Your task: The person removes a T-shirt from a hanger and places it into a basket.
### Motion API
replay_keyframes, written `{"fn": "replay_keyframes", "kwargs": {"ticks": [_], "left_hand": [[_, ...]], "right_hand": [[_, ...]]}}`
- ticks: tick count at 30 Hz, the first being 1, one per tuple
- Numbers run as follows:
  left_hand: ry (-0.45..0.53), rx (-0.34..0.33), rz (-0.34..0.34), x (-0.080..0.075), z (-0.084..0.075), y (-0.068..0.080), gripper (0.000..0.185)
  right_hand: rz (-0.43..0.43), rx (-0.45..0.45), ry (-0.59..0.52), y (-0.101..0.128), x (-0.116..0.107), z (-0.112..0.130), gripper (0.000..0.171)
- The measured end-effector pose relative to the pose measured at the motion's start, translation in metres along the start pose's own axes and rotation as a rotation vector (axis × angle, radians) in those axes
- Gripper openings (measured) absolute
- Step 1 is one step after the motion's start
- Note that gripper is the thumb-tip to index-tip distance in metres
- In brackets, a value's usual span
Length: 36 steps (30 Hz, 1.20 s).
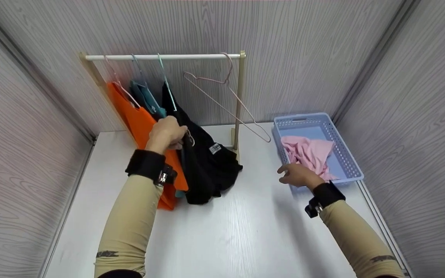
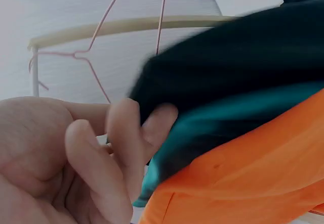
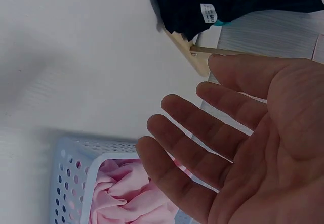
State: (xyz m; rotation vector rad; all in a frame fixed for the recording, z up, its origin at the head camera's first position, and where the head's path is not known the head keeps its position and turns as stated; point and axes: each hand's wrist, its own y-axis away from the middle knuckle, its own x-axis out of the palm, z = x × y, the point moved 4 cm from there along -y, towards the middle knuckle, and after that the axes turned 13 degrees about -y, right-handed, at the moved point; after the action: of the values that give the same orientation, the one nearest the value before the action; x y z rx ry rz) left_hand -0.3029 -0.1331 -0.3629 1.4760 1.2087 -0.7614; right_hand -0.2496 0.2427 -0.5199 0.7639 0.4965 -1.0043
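My left hand [image 1: 167, 131] pinches the near shoulder of a black garment [image 1: 207, 170] between curled fingers. That garment hangs from a mint-green hanger [image 1: 167, 83] on the rack's white rail [image 1: 195, 56]. In the left wrist view, the fingertips [image 2: 161, 123] press against the dark cloth. My right hand [image 1: 299, 175] hovers over the near left corner of a blue basket [image 1: 317, 132], holding nothing. Its fingers are spread and slightly bent in the right wrist view. A crumpled pink garment [image 1: 309, 152] lies inside the basket.
An orange garment [image 1: 131, 114] and a teal garment [image 1: 145, 98] hang left of the black one. Toward the rail's right end, a bare pink hanger [image 1: 211, 80] hangs at an angle by the wooden post [image 1: 240, 88]. Panelled walls enclose the white table [image 1: 226, 239].
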Motion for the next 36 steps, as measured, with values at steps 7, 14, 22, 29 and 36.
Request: {"fn": "replay_keyframes", "kwargs": {"ticks": [7,14,22,29,36], "left_hand": [[0.145,-0.028,-0.008,-0.01,0.015,-0.004,0.027],[0.201,-0.038,-0.043,-0.01,0.022,-0.006,0.041],[0.115,-0.04,-0.009,-0.018,0.03,0.005,0.047],[0.001,0.022,-0.071,-0.044,0.032,0.034,0.05],[-0.025,0.073,0.003,-0.056,0.041,0.053,0.05]], "right_hand": [[-0.013,0.003,0.031,0.001,0.003,-0.002,0.04],[-0.013,-0.029,0.018,-0.001,0.008,0.002,0.04],[0.01,0.036,-0.104,0.0,0.017,-0.004,0.039],[0.039,0.1,-0.181,0.002,0.025,-0.015,0.039],[0.056,0.118,-0.171,0.0,0.029,-0.014,0.04]]}}
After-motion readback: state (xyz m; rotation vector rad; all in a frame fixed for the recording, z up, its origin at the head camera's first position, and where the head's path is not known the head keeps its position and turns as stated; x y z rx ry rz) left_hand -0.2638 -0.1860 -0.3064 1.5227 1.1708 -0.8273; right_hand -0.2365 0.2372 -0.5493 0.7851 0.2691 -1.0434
